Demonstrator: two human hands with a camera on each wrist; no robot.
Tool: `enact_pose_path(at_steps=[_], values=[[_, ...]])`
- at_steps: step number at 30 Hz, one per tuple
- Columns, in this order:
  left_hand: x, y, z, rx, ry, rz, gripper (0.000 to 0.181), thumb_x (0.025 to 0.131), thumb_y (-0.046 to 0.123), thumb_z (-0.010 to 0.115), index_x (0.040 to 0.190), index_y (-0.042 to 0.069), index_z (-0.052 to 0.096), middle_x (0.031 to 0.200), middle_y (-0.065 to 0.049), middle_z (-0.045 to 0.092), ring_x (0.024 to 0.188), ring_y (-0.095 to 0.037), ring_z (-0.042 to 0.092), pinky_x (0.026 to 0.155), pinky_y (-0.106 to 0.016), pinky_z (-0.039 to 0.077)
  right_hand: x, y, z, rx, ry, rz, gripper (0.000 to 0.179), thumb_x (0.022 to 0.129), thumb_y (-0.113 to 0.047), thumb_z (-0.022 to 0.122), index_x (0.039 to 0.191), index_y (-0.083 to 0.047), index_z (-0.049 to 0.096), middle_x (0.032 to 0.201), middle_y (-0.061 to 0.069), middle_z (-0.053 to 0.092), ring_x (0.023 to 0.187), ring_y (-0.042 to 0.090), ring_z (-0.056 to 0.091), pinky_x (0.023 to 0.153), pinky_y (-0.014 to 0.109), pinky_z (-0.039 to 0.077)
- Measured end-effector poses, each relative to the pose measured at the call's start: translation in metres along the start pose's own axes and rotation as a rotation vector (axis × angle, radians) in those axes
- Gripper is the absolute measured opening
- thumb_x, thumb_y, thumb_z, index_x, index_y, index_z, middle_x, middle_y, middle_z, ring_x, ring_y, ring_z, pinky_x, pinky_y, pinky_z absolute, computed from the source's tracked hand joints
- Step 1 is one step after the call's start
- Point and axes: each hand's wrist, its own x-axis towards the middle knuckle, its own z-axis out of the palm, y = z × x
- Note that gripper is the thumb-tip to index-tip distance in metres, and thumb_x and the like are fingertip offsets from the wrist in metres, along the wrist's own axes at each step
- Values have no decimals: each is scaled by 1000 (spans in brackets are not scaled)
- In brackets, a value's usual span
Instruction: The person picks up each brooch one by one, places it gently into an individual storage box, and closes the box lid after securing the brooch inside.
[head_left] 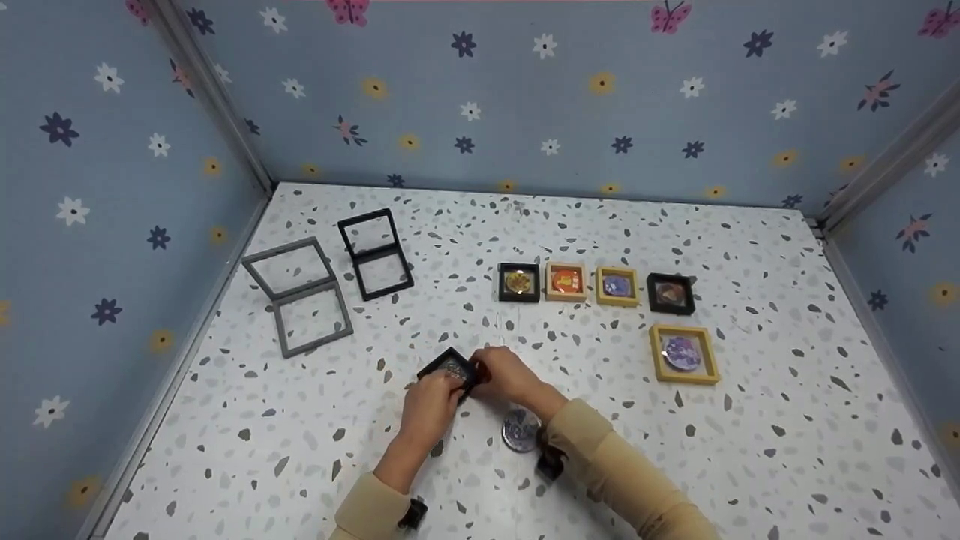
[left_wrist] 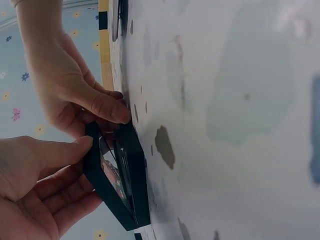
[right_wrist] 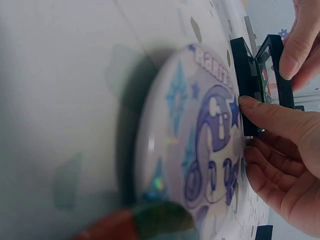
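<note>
A small black display frame (head_left: 448,360) is held between both hands just over the table. Its two halves stand partly apart, with a clear film and a patterned round piece inside, as the left wrist view shows. My left hand (head_left: 429,409) pinches one half (left_wrist: 107,187) by its edge. The other half (right_wrist: 246,82) is gripped by my right hand (head_left: 510,375), thumb on its rim. Beside the right forearm lies a round badge (head_left: 520,430) with a purple cartoon figure, touched by neither hand.
Two unfolded frames, one grey (head_left: 313,351) and one black (head_left: 384,292), stand at the left. At the right is a row of several small framed badges, among them an orange one (head_left: 566,281). A larger yellow frame (head_left: 660,373) lies below them. Patterned panels (head_left: 510,105) enclose the table.
</note>
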Motion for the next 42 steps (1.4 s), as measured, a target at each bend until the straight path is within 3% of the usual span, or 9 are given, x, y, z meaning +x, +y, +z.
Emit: enact_pose_path(at_steps=[10,21,28,31,35,42], values=[[0,5,4,70,-60,-17,7,73,5,68,80,6,69,82,-10,64,74,-27,62,61,-38,49,0,0,-1,-21,3,-31,26,67,-14,76,87,-3,64,71,1,58,62,12,52,59,22,43],[1,5,10,84,-16,-12,5,73,5,68,71,6,63,72,-7,60,67,-24,61,56,-36,47,0,1,-1,1,0,-37,24,68,-12,75,87,-3,63,70,1,58,61,11,51,58,21,43],[2,9,12,206,-17,13,5,71,4,67,73,3,63,74,-10,62,68,-25,61,53,-35,48,-1,-1,-1,-3,-12,-10,26,68,-14,76,89,-4,64,73,2,59,63,13,52,60,23,44],[2,11,11,236,-35,25,14,65,4,72,74,0,63,76,-12,62,68,-26,61,52,-35,48,0,-2,-1,4,-15,-20,22,69,-12,75,86,-4,64,72,2,59,63,13,52,60,22,44],[2,11,10,230,-58,31,23,56,5,78,74,0,63,78,-11,61,67,-26,61,54,-34,49,0,-1,-1,13,-12,-37,19,70,-10,74,84,-3,64,70,3,59,61,13,52,57,21,43],[2,9,8,168,-50,18,12,66,3,72,72,3,62,75,-9,61,66,-25,61,54,-34,48,1,0,-1,9,-18,-34,21,69,-9,74,87,-3,65,71,3,60,61,14,53,58,21,43]])
